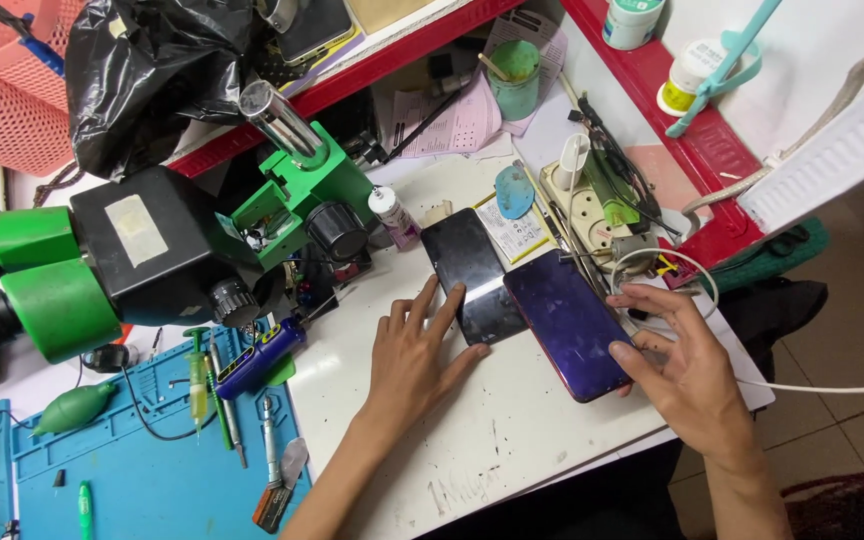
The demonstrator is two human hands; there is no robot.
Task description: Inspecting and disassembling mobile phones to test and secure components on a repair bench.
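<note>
Two phones lie side by side on a white work table (512, 440). My left hand (414, 355) rests flat on the table, its fingertips touching the lower left edge of the black phone (472, 275). To its right, my right hand (677, 365) grips the near end of the dark purple phone (567, 320), with fingers over its lower right corner. A white cable (812, 385) runs past my right hand and off to the right.
A green and black stereo microscope (122, 255) stands at left over a blue mat (142, 460) with tools. A small glue bottle (392, 215), power strip (592, 210), green cup (517, 75) and red shelf edge (692, 130) crowd the back. Pink basket (7, 85) at top left.
</note>
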